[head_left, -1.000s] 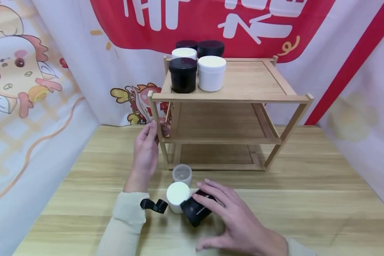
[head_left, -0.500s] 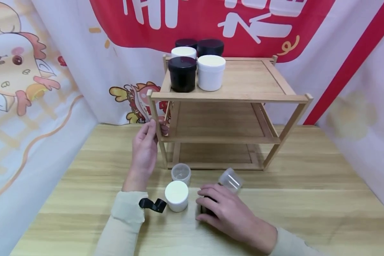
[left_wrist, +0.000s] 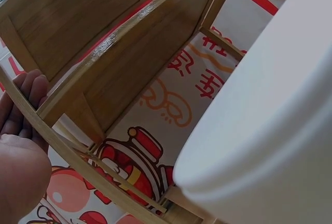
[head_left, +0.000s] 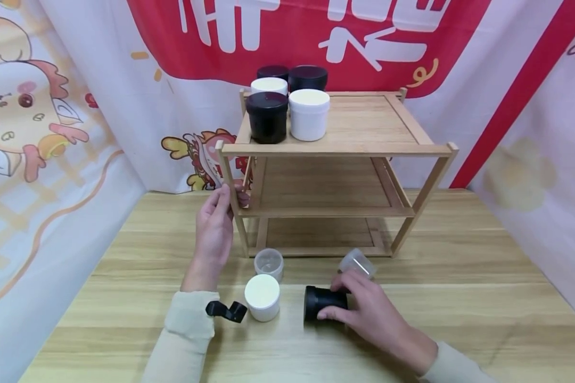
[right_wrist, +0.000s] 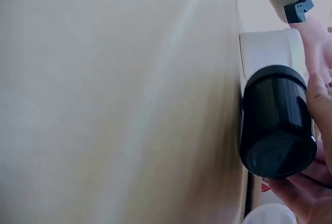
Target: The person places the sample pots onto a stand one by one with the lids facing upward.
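Note:
My left hand holds the front left post of a three-tier wooden rack; its curled fingers show beside the rack in the left wrist view. On the table in front, my right hand grips a black lidded jar lying on its side, lid end to the left. Its thumb and fingers lie on opposite sides of the jar, whose base faces the right wrist camera. A white lidded jar stands upright to the left, with a clear cup right behind it.
Another clear cup lies tipped just beyond my right hand, near the rack's front. On the rack's top left stand several black jars and white jars. Printed cloth hangs behind and at both sides.
My right hand first touches the tilted black jar beside the white one, then draws it right and grips it on its side. The tipped clear cup comes into view and shifts right. My left hand stays put.

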### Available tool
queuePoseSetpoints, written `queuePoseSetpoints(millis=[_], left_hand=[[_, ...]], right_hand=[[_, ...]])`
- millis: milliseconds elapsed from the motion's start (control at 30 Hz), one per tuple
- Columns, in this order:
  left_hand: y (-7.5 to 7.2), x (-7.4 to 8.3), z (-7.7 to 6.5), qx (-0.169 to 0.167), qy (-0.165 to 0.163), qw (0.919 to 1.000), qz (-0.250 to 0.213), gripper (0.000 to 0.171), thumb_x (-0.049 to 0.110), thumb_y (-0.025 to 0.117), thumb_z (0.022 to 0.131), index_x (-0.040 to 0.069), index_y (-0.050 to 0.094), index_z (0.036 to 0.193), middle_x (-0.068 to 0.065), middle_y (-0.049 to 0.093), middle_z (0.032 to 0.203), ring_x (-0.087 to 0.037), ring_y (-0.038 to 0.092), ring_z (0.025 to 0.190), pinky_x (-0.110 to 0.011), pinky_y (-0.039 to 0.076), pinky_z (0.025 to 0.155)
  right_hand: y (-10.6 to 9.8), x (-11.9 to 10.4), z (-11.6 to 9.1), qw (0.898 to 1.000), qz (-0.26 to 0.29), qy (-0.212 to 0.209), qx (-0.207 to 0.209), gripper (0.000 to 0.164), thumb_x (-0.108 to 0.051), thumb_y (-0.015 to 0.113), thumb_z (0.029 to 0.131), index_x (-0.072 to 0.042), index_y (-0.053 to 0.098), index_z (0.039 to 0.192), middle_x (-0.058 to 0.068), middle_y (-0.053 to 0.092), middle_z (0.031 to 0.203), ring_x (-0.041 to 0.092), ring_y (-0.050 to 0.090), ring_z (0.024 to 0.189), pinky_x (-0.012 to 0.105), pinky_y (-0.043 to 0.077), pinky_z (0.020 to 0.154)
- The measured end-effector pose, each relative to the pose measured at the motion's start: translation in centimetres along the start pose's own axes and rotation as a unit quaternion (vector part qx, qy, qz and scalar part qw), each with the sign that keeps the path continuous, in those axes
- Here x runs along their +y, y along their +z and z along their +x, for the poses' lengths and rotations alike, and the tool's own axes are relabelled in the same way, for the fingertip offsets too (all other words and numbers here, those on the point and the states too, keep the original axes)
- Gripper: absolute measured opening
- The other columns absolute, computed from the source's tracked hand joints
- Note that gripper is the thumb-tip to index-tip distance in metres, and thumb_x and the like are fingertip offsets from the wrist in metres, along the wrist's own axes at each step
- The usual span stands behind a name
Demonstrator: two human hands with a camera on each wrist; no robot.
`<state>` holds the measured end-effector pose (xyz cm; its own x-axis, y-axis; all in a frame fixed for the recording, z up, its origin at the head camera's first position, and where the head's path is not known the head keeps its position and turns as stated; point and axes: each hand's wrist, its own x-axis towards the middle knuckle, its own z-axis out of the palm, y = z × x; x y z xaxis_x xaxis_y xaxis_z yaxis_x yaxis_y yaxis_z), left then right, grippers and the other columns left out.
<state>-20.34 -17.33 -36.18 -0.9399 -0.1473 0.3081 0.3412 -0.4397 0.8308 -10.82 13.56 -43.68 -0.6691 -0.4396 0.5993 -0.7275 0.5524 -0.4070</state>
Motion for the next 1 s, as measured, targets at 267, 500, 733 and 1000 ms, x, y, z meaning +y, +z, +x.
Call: queuePoseSetpoints(millis=[267, 500, 733, 1000], left_hand=[[-0.2, 0.1, 0.0, 0.003, -0.002, 1.0000, 0.000, 0.025, 0.028, 0.055, 0.113, 0.012, 0.073, 0.121, 0.003, 0.071, 0.116, -0.014, 0.065, 0.111, -0.027, 0.047, 0.114], [0.0, 0.1, -0.2, -0.001, -0.002, 1.0000, 0.000, 0.025, 0.029, 0.056, 0.113, 0.013, 0.074, 0.119, 0.003, 0.070, 0.115, -0.014, 0.064, 0.111, -0.027, 0.047, 0.112], [0.0, 0.0, -0.2, -0.002, 0.001, 1.0000, -0.003, 0.023, 0.029, 0.056, 0.113, 0.015, 0.074, 0.115, 0.001, 0.072, 0.118, -0.014, 0.067, 0.106, -0.027, 0.050, 0.110], [-0.1, 0.0, -0.2, 0.001, -0.002, 1.0000, -0.001, 0.024, 0.029, 0.056, 0.113, 0.014, 0.074, 0.118, 0.002, 0.072, 0.120, -0.013, 0.066, 0.110, -0.027, 0.047, 0.113]], right_hand=[[-0.9, -0.6, 0.6, 0.988, -0.037, 0.062, -0.133, 0.067, -0.060, 0.089, 0.082, -0.016, 0.071, 0.128, -0.003, 0.074, 0.119, 0.008, 0.069, 0.101, 0.029, 0.062, 0.081], [-1.5, -1.2, 1.8, 0.965, -0.041, 0.081, -0.244, 0.073, -0.057, 0.089, 0.084, -0.015, 0.068, 0.140, 0.003, 0.074, 0.135, 0.016, 0.070, 0.119, 0.042, 0.062, 0.097], [-1.3, -1.3, 2.0, 0.959, -0.037, 0.080, -0.268, 0.072, -0.050, 0.092, 0.082, -0.015, 0.066, 0.141, 0.005, 0.074, 0.135, 0.015, 0.071, 0.114, 0.039, 0.062, 0.093], [-1.2, -0.9, 2.0, 0.963, 0.008, 0.100, -0.252, 0.071, -0.048, 0.093, 0.081, -0.016, 0.066, 0.139, -0.001, 0.075, 0.131, 0.011, 0.069, 0.111, 0.035, 0.060, 0.092]])
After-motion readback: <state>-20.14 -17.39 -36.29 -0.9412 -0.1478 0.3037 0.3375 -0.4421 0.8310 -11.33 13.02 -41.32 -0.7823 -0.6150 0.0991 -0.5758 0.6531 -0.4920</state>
